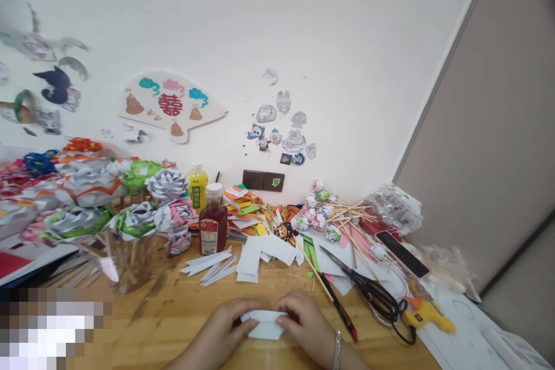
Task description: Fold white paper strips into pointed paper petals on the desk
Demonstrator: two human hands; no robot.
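A small folded piece of white paper [265, 330] is held just above the wooden table, near its front edge. My left hand [232, 322] pinches its left end, thumb on the near face and fingers behind. At its right end my right hand [300, 319] grips it the same way; a bracelet circles that wrist. A crease runs across the paper's upper part. Beyond my hands lie white paper sheets [248, 260] and several narrow folded white strips [217, 266].
Black scissors [368, 286], a pen [340, 306] and a yellow glue gun [427, 317] lie at right, with a phone [402, 253] behind. Paper flowers [89, 185] on sticks crowd the left. A red-brown bottle [213, 222] and a yellow bottle [198, 185] stand at the back.
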